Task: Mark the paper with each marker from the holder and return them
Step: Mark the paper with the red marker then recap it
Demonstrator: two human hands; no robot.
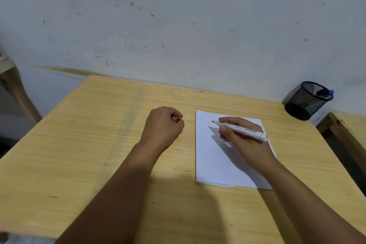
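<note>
A white sheet of paper point(210, 156) lies on the wooden table point(99, 144), right of centre. My right hand point(243, 140) rests over the paper and grips a white marker point(241, 129) with red lettering, uncapped, its red tip pointing left just above the sheet. My left hand point(163, 125) sits as a fist on the bare table left of the paper, closed on a small red cap point(179, 118) that peeks out between the fingers. A black mesh holder point(306, 101) stands at the table's far right corner with a blue-capped marker point(326, 93) in it.
A pale scuffed wall point(178, 25) runs right behind the table. A second wooden table point(348, 125) edge shows at the right, with a dark gap between. Part of a wooden frame point(13, 89) leans at the far left.
</note>
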